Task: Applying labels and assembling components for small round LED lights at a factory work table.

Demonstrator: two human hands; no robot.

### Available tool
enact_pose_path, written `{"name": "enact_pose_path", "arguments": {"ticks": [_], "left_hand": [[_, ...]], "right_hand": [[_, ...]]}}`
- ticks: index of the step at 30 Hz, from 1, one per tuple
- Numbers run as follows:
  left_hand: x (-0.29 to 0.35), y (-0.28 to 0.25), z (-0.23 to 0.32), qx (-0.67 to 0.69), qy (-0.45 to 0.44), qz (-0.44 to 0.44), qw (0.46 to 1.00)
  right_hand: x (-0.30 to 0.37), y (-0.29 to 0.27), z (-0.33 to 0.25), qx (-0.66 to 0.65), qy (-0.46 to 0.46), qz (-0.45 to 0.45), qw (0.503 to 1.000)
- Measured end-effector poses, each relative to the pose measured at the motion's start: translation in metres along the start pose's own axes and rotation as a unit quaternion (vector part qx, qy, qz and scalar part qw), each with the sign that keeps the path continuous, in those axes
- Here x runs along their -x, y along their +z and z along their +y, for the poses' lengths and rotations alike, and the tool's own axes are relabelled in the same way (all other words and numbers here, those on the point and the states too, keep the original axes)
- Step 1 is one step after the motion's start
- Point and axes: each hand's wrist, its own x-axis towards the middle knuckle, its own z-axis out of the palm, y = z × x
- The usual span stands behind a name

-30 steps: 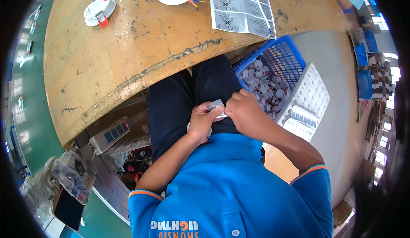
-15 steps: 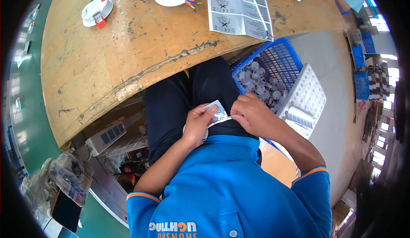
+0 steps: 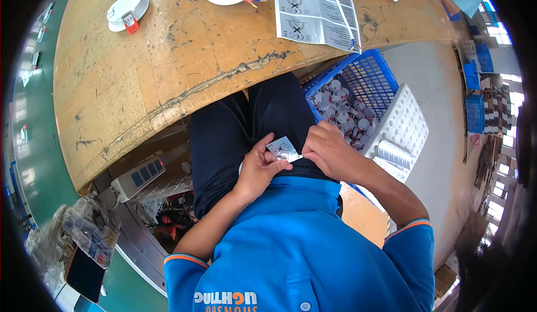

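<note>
Pinching one silvery packet [image 3: 282, 148], two hands

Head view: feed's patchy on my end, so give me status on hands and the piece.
Left hand and right hand both pinch small silvery packet over lap. Blue basket of small round parts at right. Nothing in the way.

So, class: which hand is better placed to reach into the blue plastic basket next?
Probably the right hand: the blue plastic basket lies on its side. The left hand is farther away, pinching the small silvery packet.
</note>
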Motion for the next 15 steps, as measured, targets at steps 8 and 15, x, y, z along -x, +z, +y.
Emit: {"name": "enact_pose_path", "arguments": {"ticks": [8,15], "left_hand": [[0.001,-0.006,0.0,0.039,-0.027,-0.014,0.999],[0.002,-0.003,0.007,0.019,-0.049,-0.01,0.999]], "right_hand": [[-0.007,0.007,0.007,-0.103,0.015,-0.014,0.995],[-0.014,0.006,0.002,-0.03,-0.04,-0.014,0.999]]}}
